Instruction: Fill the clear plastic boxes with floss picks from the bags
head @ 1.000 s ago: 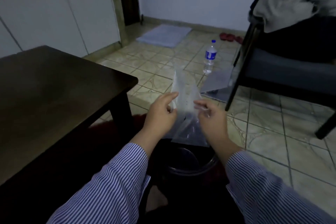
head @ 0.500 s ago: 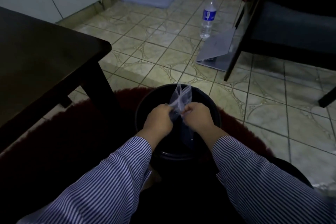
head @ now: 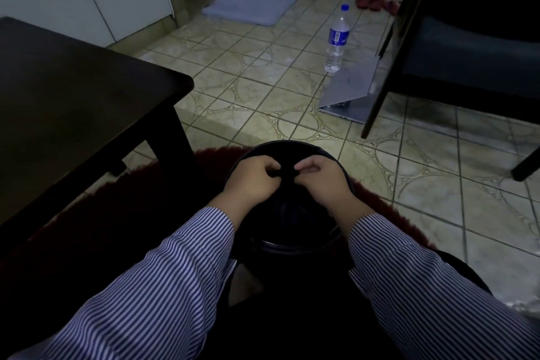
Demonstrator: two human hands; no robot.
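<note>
Both hands over dark bin [head: 292,145]. Left hand [head: 253,178] and right hand [head: 323,180] have fingers curled, pinching something dark between them; can't tell what. No bag, boxes or floss picks visible. Judgement: such a bag is thin, light, slippery; pinch its top edge.

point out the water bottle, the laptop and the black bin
water bottle [head: 338,35], head view, on its blue label
laptop [head: 352,85], head view, on the lid's back
black bin [head: 287,144], head view, on its far rim
</note>
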